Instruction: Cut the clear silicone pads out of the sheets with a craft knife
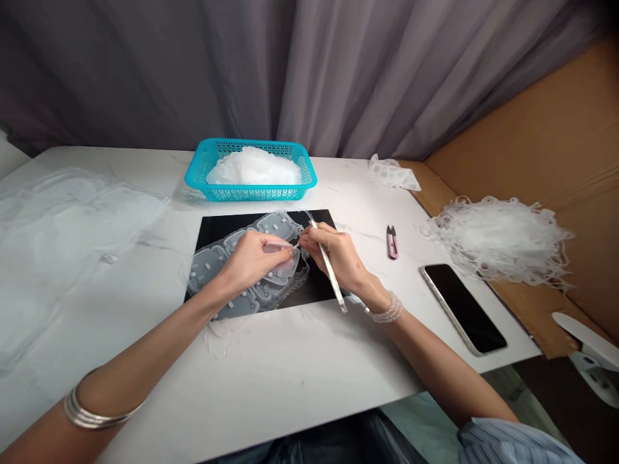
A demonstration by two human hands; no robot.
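Note:
A translucent moulded silicone sheet with small rectangular windows lies on a black mat, its edges curving in rounded lobes. My left hand pinches a raised flap of this sheet between thumb and fingers. My right hand holds a long slim metal tool and sits close to the flap, its fingertips almost meeting those of my left hand. The tool's far end sticks out past my fingers over the mat. My hands hide the middle of the sheet.
On the marble-patterned table stand a turquoise basket of white translucent scraps and pink thread snips. A black smartphone and a tangled pile of clear trimmings lie right. Clear sheets lie left. Cardboard and a grey curtain bound the back.

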